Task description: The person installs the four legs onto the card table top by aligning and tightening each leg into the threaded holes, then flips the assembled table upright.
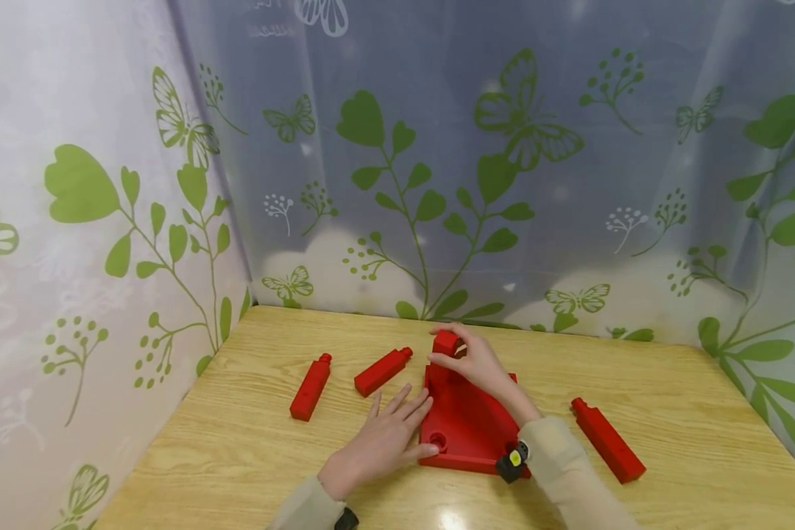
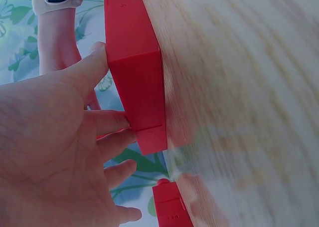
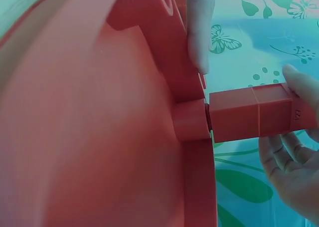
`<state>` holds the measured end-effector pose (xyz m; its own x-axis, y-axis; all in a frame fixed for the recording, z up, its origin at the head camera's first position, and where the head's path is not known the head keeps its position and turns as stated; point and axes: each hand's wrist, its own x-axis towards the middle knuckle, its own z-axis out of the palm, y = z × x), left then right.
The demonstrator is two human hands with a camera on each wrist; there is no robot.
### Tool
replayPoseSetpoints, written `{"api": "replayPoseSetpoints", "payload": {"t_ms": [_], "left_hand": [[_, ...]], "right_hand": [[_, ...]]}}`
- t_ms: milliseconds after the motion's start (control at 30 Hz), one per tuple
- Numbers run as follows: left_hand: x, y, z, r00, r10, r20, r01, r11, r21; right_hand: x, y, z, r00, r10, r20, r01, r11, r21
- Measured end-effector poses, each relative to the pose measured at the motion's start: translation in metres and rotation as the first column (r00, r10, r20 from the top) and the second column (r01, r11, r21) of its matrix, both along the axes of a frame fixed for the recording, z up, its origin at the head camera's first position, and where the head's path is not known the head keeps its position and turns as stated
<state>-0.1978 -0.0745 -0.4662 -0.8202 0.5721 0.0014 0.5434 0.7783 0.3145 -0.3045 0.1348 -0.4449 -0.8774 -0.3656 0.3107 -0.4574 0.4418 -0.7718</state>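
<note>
Hands at a red base plate (image 1: pixel 467 427) on a wooden table (image 1: pixel 689 412), with red pegs around it.

Right hand (image 1: pixel 473 361) grasps a red peg (image 1: pixel 445 342) between thumb and curled fingers, standing it upright at the plate's far left corner; the right wrist view shows the peg (image 3: pixel 251 112) meeting a round boss (image 3: pixel 191 119) on the plate (image 3: pixel 99 137). Left hand (image 1: pixel 387 434) lies released and flat, fingers straight, its thumb and fingertips touching the plate's left edge near a round hole (image 1: pixel 438 442). Two loose pegs (image 1: pixel 311 386) (image 1: pixel 382 371) lie on the table left of the plate, well apart from it; a third loose peg (image 1: pixel 607 439) lies to its right. Leaf-patterned curtain (image 1: pixel 437 184) hangs behind.
</note>
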Motion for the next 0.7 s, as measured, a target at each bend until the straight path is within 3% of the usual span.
{"api": "replayPoseSetpoints", "payload": {"t_ms": [300, 533, 700], "left_hand": [[0.001, 0.001, 0.001, 1.0, 0.0, 0.003, 0.0, 1.0, 0.014], [0.0, 0.001, 0.0, 1.0, -0.003, 0.003, 0.003, 1.0, 0.018], [-0.001, 0.0, -0.001, 1.0, -0.005, -0.011, 0.006, 1.0, 0.011]], "right_hand": [[0.002, 0.011, 0.004, 0.989, 0.095, 0.113, -0.086, 0.993, -0.082], [0.002, 0.02, 0.004, 0.973, 0.205, 0.102, -0.194, 0.975, -0.11], [0.003, 0.022, 0.003, 0.967, 0.241, 0.081, -0.233, 0.967, -0.1]]}}
